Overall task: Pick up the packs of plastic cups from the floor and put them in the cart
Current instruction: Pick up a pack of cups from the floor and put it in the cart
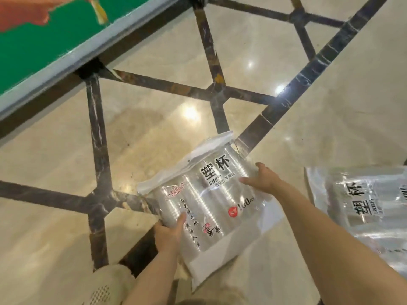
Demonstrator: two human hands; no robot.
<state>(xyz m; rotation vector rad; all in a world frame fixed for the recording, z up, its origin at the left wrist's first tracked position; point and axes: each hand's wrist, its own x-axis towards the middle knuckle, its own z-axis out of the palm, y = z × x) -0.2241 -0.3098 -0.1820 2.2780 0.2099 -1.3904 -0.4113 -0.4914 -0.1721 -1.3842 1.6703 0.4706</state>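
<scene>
Left hand and right hand clamp opposite edges of cup pack low over floor; pickup step underway; second pack lies right; next: carry up-left to green cart, keep slippery film level

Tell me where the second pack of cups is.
In the head view, the second pack lies on the floor at the right edge, beside the right hand.

Two clear cup packs: one tilted above floor, another flat at right.
</scene>
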